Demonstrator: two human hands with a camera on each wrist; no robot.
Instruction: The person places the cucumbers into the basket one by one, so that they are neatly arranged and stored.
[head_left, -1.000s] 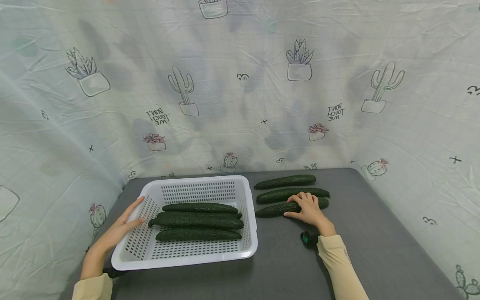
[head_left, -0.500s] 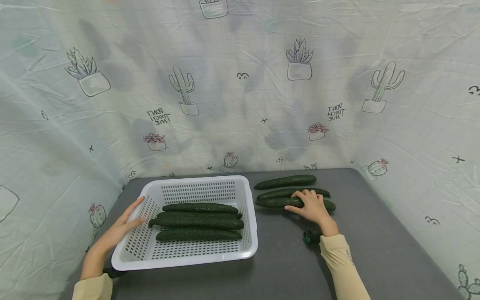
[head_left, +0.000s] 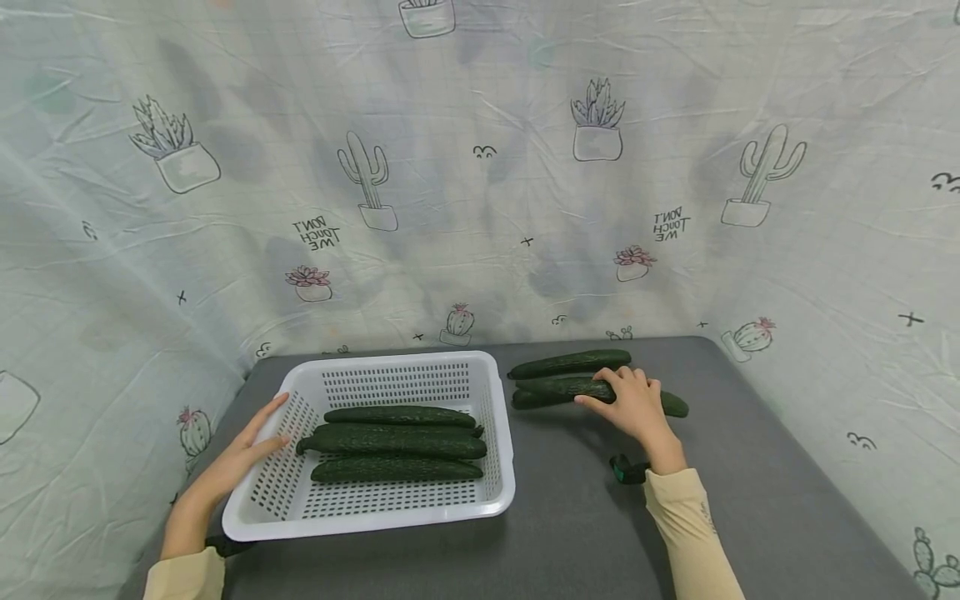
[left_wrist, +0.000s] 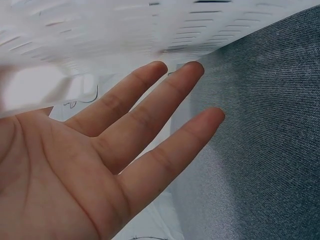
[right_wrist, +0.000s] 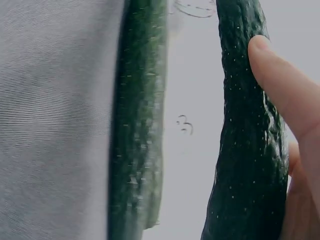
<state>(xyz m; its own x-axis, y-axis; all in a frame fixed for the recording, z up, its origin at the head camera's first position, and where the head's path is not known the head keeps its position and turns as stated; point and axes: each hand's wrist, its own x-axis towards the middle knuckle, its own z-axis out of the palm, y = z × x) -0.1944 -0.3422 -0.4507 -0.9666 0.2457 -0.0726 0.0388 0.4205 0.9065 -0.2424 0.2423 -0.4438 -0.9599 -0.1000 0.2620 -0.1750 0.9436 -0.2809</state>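
My right hand (head_left: 633, 407) grips a dark green cucumber (right_wrist: 245, 130) between thumb and fingers, lifted off the table. Behind and partly under it, another cucumber (right_wrist: 137, 120) lies on the table. A further cucumber (head_left: 570, 363) is farther back. My left hand (head_left: 238, 454) rests at the left rim of a white perforated plastic basket (head_left: 367, 527). Its thumb and index finger lie over the rim; the other fingers (left_wrist: 145, 117) stretch out straight beneath the basket's outer side in the left wrist view. Several cucumbers (head_left: 397, 446) lie side by side in the basket.
A dark grey table (head_left: 570, 533) carries everything. White cloth (head_left: 480, 200) printed with cacti hangs behind and at both sides. A black device (head_left: 627, 470) with a green part sits at the right wrist. The basket's right wall stands just left of the loose cucumbers.
My right hand has lifted the nearest cucumber off the table and shifted it slightly right and back, over the one behind it. The left hand and basket have stayed put.
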